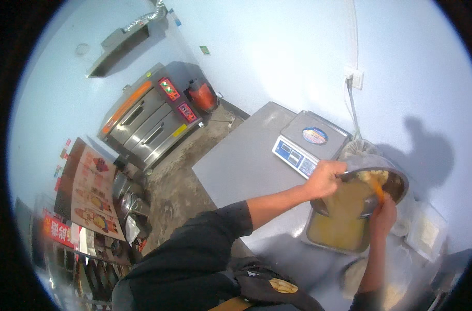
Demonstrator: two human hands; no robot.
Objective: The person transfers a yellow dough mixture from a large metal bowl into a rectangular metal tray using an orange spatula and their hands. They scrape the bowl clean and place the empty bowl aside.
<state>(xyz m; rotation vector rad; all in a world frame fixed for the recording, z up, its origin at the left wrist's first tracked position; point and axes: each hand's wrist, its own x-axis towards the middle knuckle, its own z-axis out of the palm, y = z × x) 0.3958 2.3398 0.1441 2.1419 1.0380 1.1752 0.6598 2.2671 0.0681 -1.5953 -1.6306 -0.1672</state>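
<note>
My left hand [326, 179] grips the rim of a metal mixing bowl [398, 187], which is tipped on its side. Yellow-tan batter [339, 200] runs from the bowl's lower edge. Beneath it, a rectangular metal baking pan [309, 238] on the table holds a layer of the same yellow batter. In my right hand [384, 215] is an orange spatula [377, 188], its blade inside the bowl against pale batter left on the wall. The blade is blurred, so its exact shape is unclear.
A digital scale [315, 136] stands on the metal table [236, 167] near the wall. Plastic bags [358, 147] and a white tray [426, 231] lie around the bowl. Across the floor are a deck oven [150, 120], a red-orange canister [202, 97] and a printed board [94, 190].
</note>
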